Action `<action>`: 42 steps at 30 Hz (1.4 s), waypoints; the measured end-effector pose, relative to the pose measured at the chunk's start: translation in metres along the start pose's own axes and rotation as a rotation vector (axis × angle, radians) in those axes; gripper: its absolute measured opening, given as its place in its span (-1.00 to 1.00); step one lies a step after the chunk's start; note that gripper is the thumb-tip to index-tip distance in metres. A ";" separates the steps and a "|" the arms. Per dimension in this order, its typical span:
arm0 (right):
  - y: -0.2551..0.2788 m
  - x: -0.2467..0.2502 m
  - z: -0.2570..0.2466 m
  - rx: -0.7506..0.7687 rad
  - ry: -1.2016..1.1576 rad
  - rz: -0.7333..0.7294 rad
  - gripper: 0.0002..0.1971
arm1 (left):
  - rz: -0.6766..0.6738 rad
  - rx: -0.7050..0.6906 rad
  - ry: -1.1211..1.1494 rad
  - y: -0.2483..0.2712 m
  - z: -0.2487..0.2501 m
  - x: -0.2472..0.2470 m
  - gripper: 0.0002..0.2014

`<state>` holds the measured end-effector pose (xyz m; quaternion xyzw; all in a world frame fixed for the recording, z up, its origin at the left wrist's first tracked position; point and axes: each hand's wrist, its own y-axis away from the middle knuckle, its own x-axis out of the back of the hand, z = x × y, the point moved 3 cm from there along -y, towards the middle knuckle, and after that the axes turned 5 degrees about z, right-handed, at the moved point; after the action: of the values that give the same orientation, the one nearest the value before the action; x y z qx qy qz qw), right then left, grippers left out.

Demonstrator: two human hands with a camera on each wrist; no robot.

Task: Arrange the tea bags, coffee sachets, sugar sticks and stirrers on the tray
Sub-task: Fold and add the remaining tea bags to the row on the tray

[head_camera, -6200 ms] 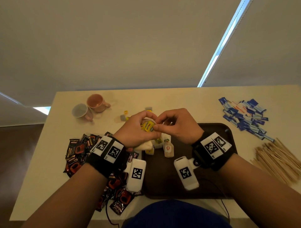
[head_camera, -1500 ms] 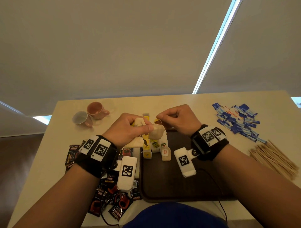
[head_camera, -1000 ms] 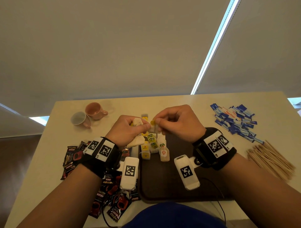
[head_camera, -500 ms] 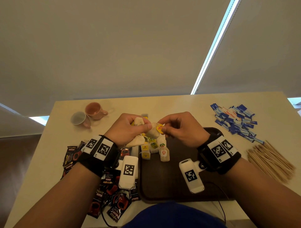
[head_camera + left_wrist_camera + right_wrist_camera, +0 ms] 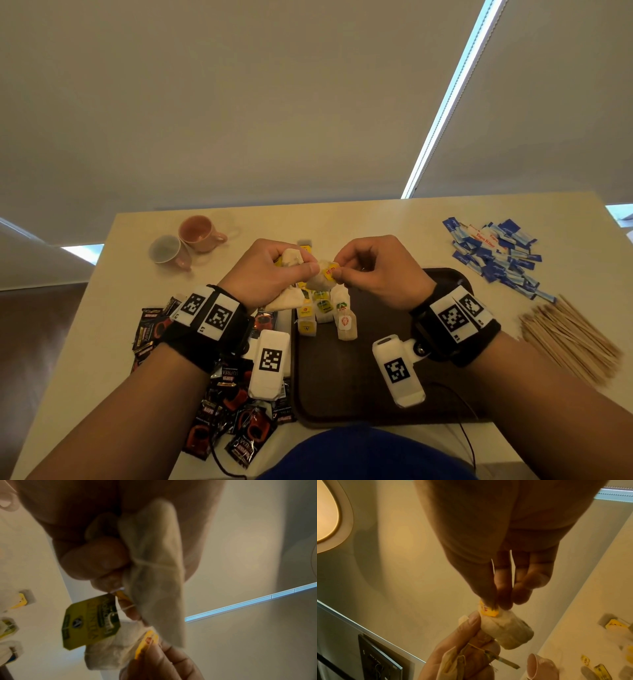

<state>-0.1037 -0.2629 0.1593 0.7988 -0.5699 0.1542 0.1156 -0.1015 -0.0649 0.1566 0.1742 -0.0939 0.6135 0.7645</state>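
Several tea bags (image 5: 323,310) stand at the far left of the brown tray (image 5: 370,394). Above them the left hand (image 5: 270,270) clutches a bunch of bags; the right hand (image 5: 380,270) pinches one bag's yellow tag (image 5: 329,270). Two cups (image 5: 186,241) sit on the tabletop (image 5: 376,219).

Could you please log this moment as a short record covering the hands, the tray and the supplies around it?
left hand: grips several beige paper tea bags
right hand: pinches the yellow tag of one tea bag
dark brown tray: a few tea bags at its far left corner
left of tray: black and red coffee sachets
right of tray: blue sugar sticks, wooden stirrers
far left: two pink cups
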 end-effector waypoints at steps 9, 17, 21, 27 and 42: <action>-0.001 -0.005 0.003 0.041 -0.048 0.089 -0.91 | 0.039 -0.044 -0.010 0.003 0.000 -0.002 -0.94; -0.001 -0.007 0.005 0.025 -0.102 0.111 -0.87 | 0.039 -0.054 0.001 0.004 -0.004 -0.003 -0.85; -0.005 -0.009 0.008 0.038 0.008 0.040 -0.89 | 0.072 -0.039 0.010 0.006 -0.006 -0.009 -0.90; -0.008 -0.023 0.029 -0.045 0.086 0.014 -0.95 | 0.114 0.013 0.010 0.009 -0.018 -0.003 -0.87; 0.011 -0.135 0.168 -0.522 0.459 -0.118 -0.85 | 0.161 0.129 -0.065 0.000 -0.054 0.001 -0.89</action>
<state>-0.1353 -0.2092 -0.0472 0.7183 -0.5021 0.1720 0.4497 -0.1051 -0.0430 0.1072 0.2347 -0.0928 0.6716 0.6966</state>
